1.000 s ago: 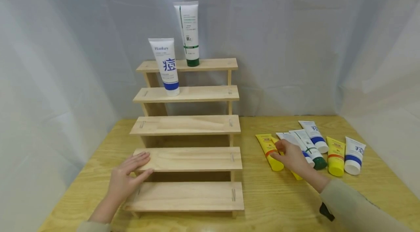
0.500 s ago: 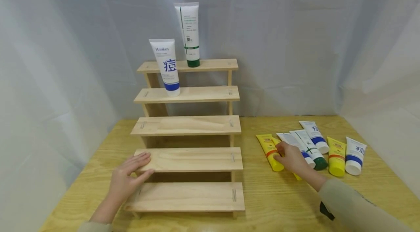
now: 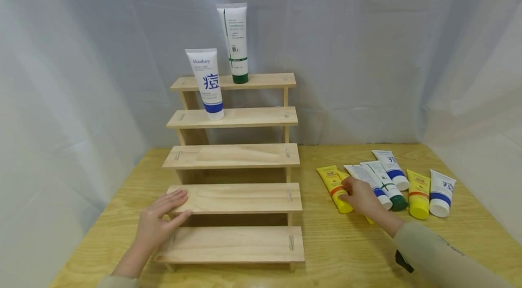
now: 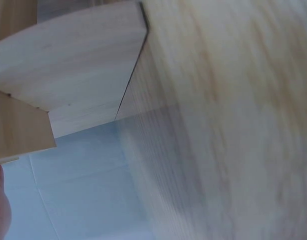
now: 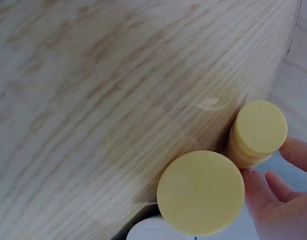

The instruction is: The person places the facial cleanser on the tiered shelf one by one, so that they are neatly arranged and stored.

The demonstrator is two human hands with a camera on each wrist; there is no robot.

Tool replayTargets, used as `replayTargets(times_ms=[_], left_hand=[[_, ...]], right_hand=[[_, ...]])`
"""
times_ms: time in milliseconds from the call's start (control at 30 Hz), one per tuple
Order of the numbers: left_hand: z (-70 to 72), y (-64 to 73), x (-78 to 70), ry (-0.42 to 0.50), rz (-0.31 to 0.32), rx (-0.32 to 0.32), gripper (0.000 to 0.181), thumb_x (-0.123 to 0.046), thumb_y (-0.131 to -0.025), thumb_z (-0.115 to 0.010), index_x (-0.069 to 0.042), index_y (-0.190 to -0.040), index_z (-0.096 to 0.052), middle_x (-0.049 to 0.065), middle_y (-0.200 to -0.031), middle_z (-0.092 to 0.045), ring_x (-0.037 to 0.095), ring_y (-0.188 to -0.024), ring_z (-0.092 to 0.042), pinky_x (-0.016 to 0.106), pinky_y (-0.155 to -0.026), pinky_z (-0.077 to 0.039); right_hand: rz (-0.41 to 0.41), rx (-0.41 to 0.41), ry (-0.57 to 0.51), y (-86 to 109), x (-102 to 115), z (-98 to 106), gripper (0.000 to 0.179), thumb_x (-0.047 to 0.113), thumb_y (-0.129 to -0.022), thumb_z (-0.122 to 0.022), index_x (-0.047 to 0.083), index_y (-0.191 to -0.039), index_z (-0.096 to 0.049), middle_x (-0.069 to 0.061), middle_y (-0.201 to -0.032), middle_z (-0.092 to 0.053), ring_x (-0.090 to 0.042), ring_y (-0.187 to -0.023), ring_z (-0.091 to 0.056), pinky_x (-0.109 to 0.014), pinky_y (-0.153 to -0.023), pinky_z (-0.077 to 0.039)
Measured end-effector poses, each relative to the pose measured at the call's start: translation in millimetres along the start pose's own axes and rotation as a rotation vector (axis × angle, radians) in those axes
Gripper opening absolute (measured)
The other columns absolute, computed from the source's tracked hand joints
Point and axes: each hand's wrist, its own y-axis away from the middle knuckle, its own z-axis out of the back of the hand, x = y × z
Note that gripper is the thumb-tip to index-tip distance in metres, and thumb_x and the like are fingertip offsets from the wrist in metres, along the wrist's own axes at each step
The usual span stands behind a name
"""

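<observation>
In the head view, my left hand rests on the left end of the second step from the bottom of a wooden tiered stand, fingers extended over the board and thumb at its front edge. To the right, my right hand pinches a yellow tube lying on the table. The right wrist view has the thumb and fingers on either side of that tube, whose round cap faces the camera. A second yellow tube lies beside it, mostly hidden by my hand in the head view.
A white blue-banded tube stands on the fourth step, and a white green-capped tube on the top one. Right of my hand lie another green-capped tube, a yellow tube and several blue-banded tubes. Pale sheeting hangs behind.
My right hand has stayed among the tubes; the leftmost yellow tube has shifted very slightly left. My left hand keeps its place on the stand.
</observation>
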Motion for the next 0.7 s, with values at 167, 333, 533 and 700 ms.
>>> replayTargets(times_ms=[167,333,533,700], left_hand=[[0.2,0.3,-0.2,-0.005,0.000,0.000,0.038,-0.010,-0.058,-0.079,-0.001,-0.092,-0.068,0.015,-0.102,-0.062,-0.001,-0.106,-0.049,0.023,-0.101,-0.030],[-0.9,-0.4,-1.1,0.001,-0.035,-0.024,0.036,-0.020,-0.063,-0.078,0.000,-0.091,-0.068,0.015,-0.100,-0.063,0.000,-0.105,-0.050,0.022,-0.101,-0.030],[-0.4,0.1,-0.6,-0.002,-0.001,-0.001,0.036,-0.014,-0.060,-0.079,0.000,-0.092,-0.067,0.016,-0.101,-0.062,-0.001,-0.106,-0.048,0.022,-0.101,-0.030],[-0.5,0.6,0.5,0.005,-0.004,-0.006,0.036,-0.012,-0.059,-0.079,0.000,-0.091,-0.068,0.016,-0.101,-0.062,0.000,-0.106,-0.049,0.023,-0.101,-0.031]], right_hand=[[-0.012,0.017,-0.004,-1.9,0.2,-2.2,0.037,0.010,-0.077,-0.068,-0.009,-0.105,-0.052,-0.015,-0.094,-0.059,-0.022,-0.080,-0.054,-0.039,-0.073,-0.051],[-0.016,0.055,0.016,-0.8,2.4,-4.9,0.047,0.020,-0.076,-0.070,-0.011,-0.107,-0.052,-0.014,-0.092,-0.060,-0.020,-0.076,-0.053,-0.037,-0.069,-0.051],[-0.031,0.114,0.054,-1.5,4.1,-6.4,0.058,0.028,-0.075,-0.071,-0.012,-0.111,-0.049,-0.016,-0.094,-0.059,-0.021,-0.079,-0.053,-0.038,-0.071,-0.050],[-0.062,0.154,0.045,-6.0,4.4,-6.5,0.060,0.030,-0.074,-0.071,-0.011,-0.112,-0.049,-0.013,-0.094,-0.059,-0.019,-0.075,-0.050,-0.036,-0.070,-0.049]])
